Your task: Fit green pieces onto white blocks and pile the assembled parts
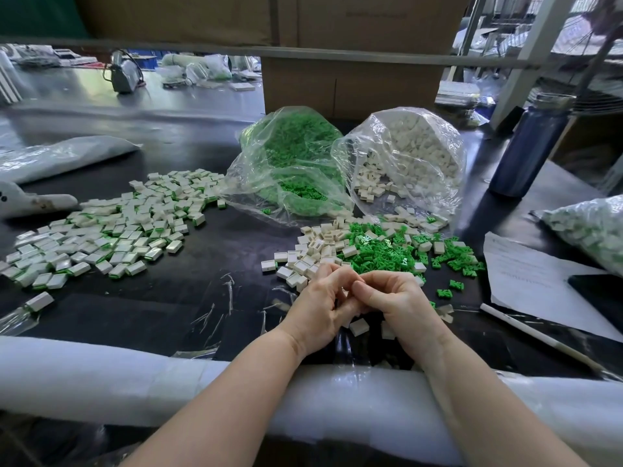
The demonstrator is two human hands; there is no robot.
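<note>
The left hand (318,303) and right hand (392,299) are held together with curled fingers; whatever is pinched between them is hidden. Loose green plastic pieces (397,252) and small white rectangular blocks (315,251) are heaped just beyond the hands. The spread of assembled white-and-green parts (111,227) lies far left of them, with bare black tabletop (219,261) between.

Piece between curled fingers (340,281) hidden, bottle (532,146) blurred

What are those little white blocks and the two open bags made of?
White blocks: likely hard moulded plastic, with smooth faces and crisp edges. Both bags, the one of green pieces and the one of white: thin clear plastic film, crinkled and glossy.
</note>
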